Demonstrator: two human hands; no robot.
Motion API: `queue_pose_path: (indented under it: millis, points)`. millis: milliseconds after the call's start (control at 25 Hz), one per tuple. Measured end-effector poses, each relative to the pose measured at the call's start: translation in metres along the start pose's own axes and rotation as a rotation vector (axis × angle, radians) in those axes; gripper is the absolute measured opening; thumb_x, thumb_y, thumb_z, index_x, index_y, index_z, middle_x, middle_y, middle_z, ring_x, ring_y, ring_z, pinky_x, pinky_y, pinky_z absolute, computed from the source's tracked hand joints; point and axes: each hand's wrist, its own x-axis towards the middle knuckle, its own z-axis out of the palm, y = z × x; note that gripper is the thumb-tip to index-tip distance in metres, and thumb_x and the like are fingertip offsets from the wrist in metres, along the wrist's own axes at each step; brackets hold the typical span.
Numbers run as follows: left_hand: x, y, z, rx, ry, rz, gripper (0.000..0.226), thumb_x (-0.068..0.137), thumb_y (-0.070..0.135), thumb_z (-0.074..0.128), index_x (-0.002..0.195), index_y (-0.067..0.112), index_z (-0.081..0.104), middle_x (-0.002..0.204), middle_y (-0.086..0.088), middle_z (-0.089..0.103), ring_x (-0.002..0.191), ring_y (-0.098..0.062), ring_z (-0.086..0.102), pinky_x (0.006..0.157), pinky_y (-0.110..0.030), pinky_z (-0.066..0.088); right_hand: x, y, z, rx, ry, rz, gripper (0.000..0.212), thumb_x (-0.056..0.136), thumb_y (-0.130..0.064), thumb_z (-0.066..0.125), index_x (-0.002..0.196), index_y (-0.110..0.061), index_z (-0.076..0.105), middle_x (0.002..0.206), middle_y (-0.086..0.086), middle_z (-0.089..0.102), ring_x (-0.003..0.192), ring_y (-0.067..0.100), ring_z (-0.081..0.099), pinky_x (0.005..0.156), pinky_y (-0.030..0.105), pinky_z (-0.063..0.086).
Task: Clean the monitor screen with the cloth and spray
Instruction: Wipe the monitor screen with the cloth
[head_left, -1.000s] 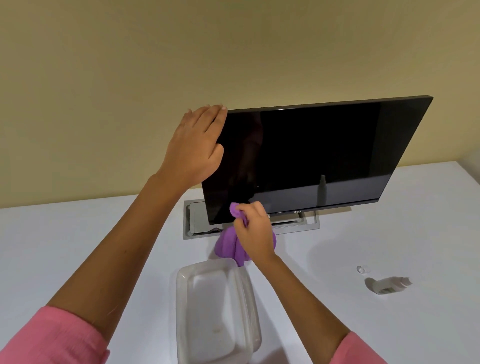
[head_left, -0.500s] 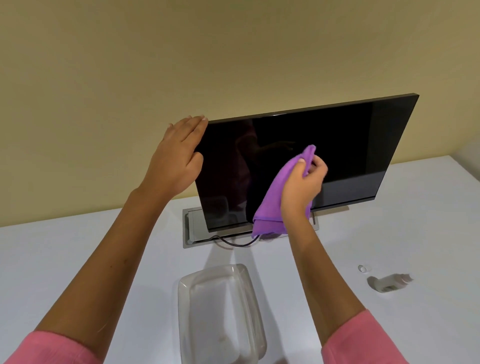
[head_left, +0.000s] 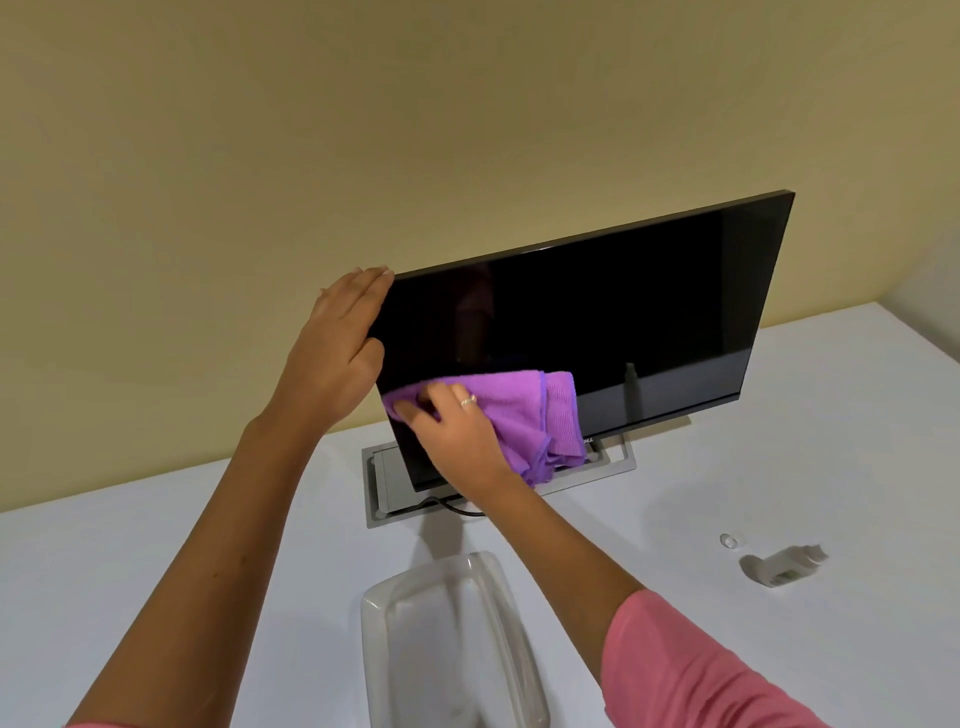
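A black monitor (head_left: 597, 312) stands tilted on a white table, its screen dark. My left hand (head_left: 337, 353) grips the monitor's left edge near the top corner, fingers wrapped behind it. My right hand (head_left: 452, 426) presses a purple cloth (head_left: 540, 415) flat against the lower left part of the screen; the cloth hangs down past the bottom bezel. A small white spray bottle (head_left: 784, 564) lies on its side on the table at the right, and its clear cap (head_left: 729, 540) lies just left of it.
A clear plastic tub (head_left: 452, 644) stands on the white table (head_left: 779, 467) directly in front of the monitor. The monitor's grey rectangular base (head_left: 379, 493) holds a black cable. A beige wall rises close behind.
My right hand moved the cloth from the bottom edge up to mid-screen, then down and left to the lower left of the screen. My left hand kept its hold on the edge.
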Motion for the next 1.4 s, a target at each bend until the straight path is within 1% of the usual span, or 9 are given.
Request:
queue_pose_path:
  millis: [160,240,320,440,560,720,960,1200,1400]
  points:
    - [0.0,0.0,0.001,-0.006,0.012,0.01,0.072,0.073,0.006,0.032,0.145,0.01,0.035,0.153,-0.008,0.034,0.143,-0.026,0.021,0.118,-0.049,0.016,-0.055,0.03,0.006,-0.132,-0.287,-0.128,0.057,0.061,-0.001,0.08,0.112,-0.019,0.063,0.093,0.005,0.058,0.081,0.023,0.055,0.057,0.028,0.048]
    - [0.0,0.001,0.002,0.009,0.017,0.014,0.072,0.073,0.006,0.031,0.145,0.01,0.035,0.152,-0.008,0.034,0.143,-0.025,0.021,0.118,-0.048,0.017,-0.071,0.044,-0.003,-0.138,-0.322,0.004,0.053,0.065,-0.004,0.079,0.109,-0.029,0.063,0.094,-0.002,0.057,0.085,0.017,0.054,0.053,0.026,0.042]
    - [0.0,0.001,0.002,0.025,0.019,0.016,0.073,0.073,0.007,0.031,0.145,0.01,0.034,0.152,-0.008,0.034,0.143,-0.025,0.021,0.118,-0.048,0.017,-0.079,0.063,-0.018,-0.124,-0.21,0.208,0.028,0.081,-0.023,0.07,0.095,-0.045,0.061,0.091,-0.018,0.053,0.085,-0.002,0.05,0.063,0.026,0.044]
    - [-0.001,0.002,0.003,0.024,0.03,0.017,0.073,0.072,0.006,0.031,0.145,0.008,0.033,0.152,-0.009,0.034,0.144,-0.025,0.019,0.117,-0.05,0.018,-0.08,0.092,-0.044,-0.147,0.051,0.364,0.029,0.073,-0.002,0.076,0.095,-0.018,0.066,0.086,0.003,0.06,0.076,0.018,0.059,0.063,0.035,0.055]
    - [-0.002,0.003,0.004,0.025,0.04,0.017,0.073,0.071,0.006,0.032,0.145,0.007,0.033,0.152,-0.011,0.034,0.144,-0.026,0.018,0.118,-0.049,0.016,-0.061,0.114,-0.08,-0.037,0.265,0.608,0.012,0.094,-0.013,0.055,0.104,-0.018,0.058,0.09,-0.004,0.053,0.082,0.005,0.054,0.077,0.035,0.053]
    - [0.002,0.012,0.003,0.092,0.057,-0.017,0.073,0.066,0.006,0.032,0.14,0.006,0.037,0.144,-0.015,0.042,0.14,-0.031,0.026,0.116,-0.056,0.015,-0.011,0.112,-0.113,-0.018,0.496,0.587,0.02,0.095,-0.012,0.051,0.114,-0.011,0.054,0.096,0.002,0.049,0.083,0.017,0.054,0.073,0.032,0.052]
    - [0.018,0.041,0.021,0.374,0.076,-0.073,0.068,0.072,-0.004,0.053,0.139,-0.003,0.039,0.142,-0.023,0.044,0.136,-0.043,0.031,0.111,-0.063,0.016,-0.003,0.085,-0.089,-0.139,0.228,0.26,0.035,0.088,-0.017,0.056,0.123,-0.014,0.055,0.111,0.008,0.052,0.095,0.026,0.051,0.082,0.028,0.041]
    - [0.042,0.079,0.049,0.461,0.019,-0.011,0.075,0.074,0.001,0.055,0.144,0.0,0.03,0.148,-0.02,0.036,0.14,-0.04,0.025,0.111,-0.065,0.015,-0.066,0.113,-0.066,-0.289,-0.095,0.137,0.057,0.044,0.003,0.086,0.094,-0.011,0.065,0.087,0.009,0.062,0.074,0.026,0.06,0.051,0.024,0.048]
    - [0.058,0.102,0.064,0.474,0.017,-0.054,0.069,0.076,0.004,0.052,0.142,0.009,0.035,0.143,-0.012,0.043,0.14,-0.034,0.028,0.1,-0.078,0.009,-0.086,0.17,-0.082,-0.358,-0.219,0.437,0.036,0.089,-0.018,0.065,0.121,-0.011,0.051,0.122,0.01,0.054,0.111,0.025,0.052,0.092,0.031,0.045]
